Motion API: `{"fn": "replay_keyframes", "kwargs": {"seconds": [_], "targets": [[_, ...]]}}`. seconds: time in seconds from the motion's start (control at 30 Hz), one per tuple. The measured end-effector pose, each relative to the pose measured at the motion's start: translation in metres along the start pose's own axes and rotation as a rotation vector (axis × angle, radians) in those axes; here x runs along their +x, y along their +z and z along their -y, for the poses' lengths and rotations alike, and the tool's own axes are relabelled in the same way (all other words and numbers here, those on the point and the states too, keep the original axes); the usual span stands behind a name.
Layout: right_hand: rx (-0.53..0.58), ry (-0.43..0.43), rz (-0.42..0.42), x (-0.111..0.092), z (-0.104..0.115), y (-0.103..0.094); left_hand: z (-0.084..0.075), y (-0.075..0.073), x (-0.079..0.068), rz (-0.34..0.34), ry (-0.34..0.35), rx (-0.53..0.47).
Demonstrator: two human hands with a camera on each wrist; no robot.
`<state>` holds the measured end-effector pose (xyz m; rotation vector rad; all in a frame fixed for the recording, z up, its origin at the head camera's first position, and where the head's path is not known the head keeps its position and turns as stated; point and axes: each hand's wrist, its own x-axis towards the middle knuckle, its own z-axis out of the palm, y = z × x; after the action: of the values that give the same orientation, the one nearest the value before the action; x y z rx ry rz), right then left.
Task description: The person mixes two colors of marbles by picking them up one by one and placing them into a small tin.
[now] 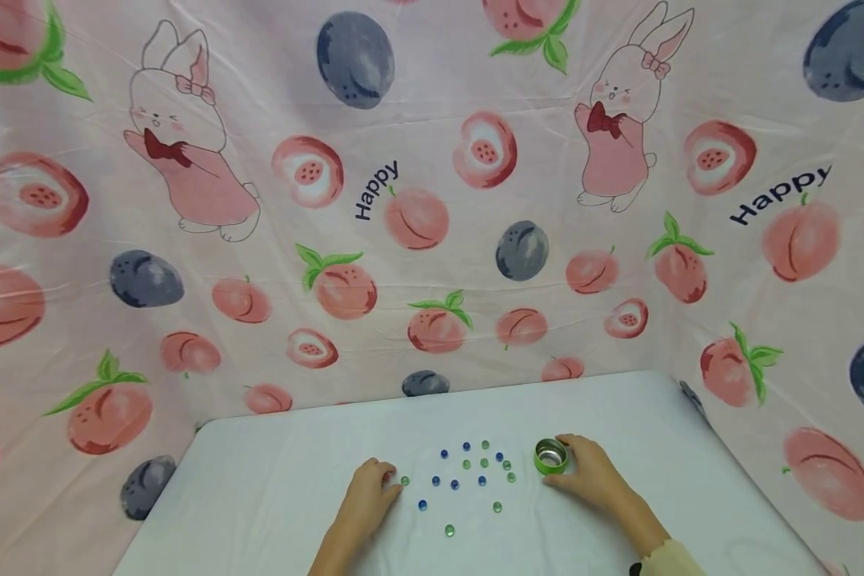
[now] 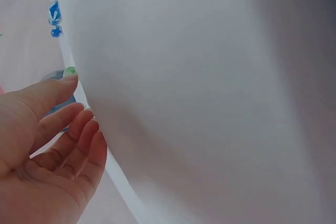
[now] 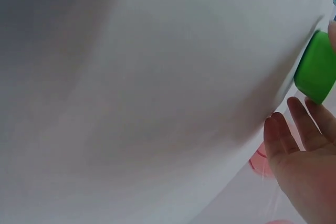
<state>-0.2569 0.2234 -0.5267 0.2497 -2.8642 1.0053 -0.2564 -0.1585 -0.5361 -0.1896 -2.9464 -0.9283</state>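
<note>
**Green container [image 1: 550, 470] and glassy beads [image 1: 482, 481] on a white table [image 1: 274, 480]**

Bimanual work at a tabletop, seen from the head and from both wrists. The container, a short, round vessel with a green outer wall, stands upright on the right part of the table, to the right of the scattered beads. Its open top faces up, and a silvery inner wall and floor show through the mouth. The right hand [image 1: 585, 474] grips it from the right, thumb on the near side and fingers on the far side; in the right wrist view, the remaining fingers extend past the green wall.

Fifteen beads lie loose on the table, outside the container: seven blue beads [image 1: 455, 485] and eight green beads [image 1: 498, 507]. Most form a loose cluster between the hands, with a few nearer the person.

The left hand [image 1: 366, 490] is at the leftmost green bead [image 1: 405, 481]. Its fingers are gently bent, with a gap between thumb and fingers; the bead shows at the thumb tip, though whether the two touch cannot be told. A pale yellow sleeve [image 1: 671, 559] covers the right forearm. Behind the table hangs a pink cloth [image 1: 418, 120] printed with fruit and rabbits.
</note>
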Motion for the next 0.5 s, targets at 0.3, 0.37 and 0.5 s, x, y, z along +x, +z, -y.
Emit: {"fn": "replay_keyframes", "kwargs": {"seconds": [0.3,0.37,0.5], "targets": [[-0.003,-0.012,-0.046,0.0019,-0.0038,0.002,-0.0066,0.0065,0.0052,-0.037,0.049,-0.016],[-0.004,-0.006,-0.051,0.0025,-0.005,0.0034,-0.0075,0.0082,0.0059,-0.044,0.055,-0.023],[-0.003,0.01,-0.05,0.0039,-0.0066,0.0061,-0.0088,0.0098,0.0053,-0.048,0.053,-0.033]]}}
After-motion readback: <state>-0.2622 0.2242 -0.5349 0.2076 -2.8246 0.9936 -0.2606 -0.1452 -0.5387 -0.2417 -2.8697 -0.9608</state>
